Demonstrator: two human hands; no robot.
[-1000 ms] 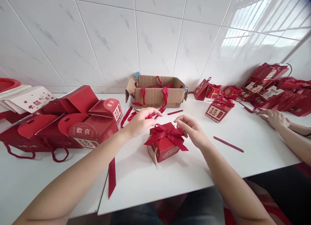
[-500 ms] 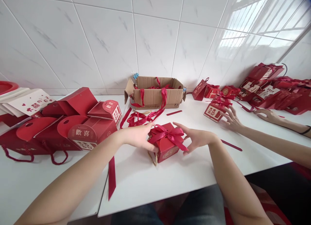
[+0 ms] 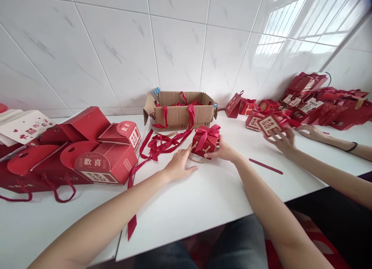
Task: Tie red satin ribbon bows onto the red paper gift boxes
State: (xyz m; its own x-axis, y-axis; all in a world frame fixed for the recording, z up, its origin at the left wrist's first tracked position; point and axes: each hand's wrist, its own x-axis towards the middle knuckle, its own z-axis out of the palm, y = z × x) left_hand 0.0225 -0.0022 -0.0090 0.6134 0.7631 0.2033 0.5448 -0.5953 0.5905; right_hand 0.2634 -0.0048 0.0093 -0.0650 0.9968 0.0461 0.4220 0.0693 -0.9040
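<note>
A small red gift box [image 3: 205,140] with a glossy ribbon bow on top and a twisted gold cord handle [image 3: 198,160] stands on the white table. My right hand [image 3: 223,149] grips its right side, thumb across the near face. Beside the box's left side, my left hand [image 3: 180,164] rests low over the table, thumb spread from its fingers; whether the fingertips touch the box is hard to tell. Just left of the box lies a loose heap of dark red ribbon [image 3: 162,145], whose long tail [image 3: 132,226] runs down toward the table's near edge.
An open cardboard box [image 3: 180,116] with ribbons stands by the tiled wall. Several larger red boxes [image 3: 101,160] fill the left. At right, a co-worker's hand [image 3: 283,139] holds a red box [image 3: 269,125]; more red boxes [image 3: 308,102] are piled behind. A ribbon strip [image 3: 266,166] lies nearer.
The gift box has moved away from me and turned, its cord handle now facing me. My left hand has come off its side. The co-worker's hand has lifted and tilted a box.
</note>
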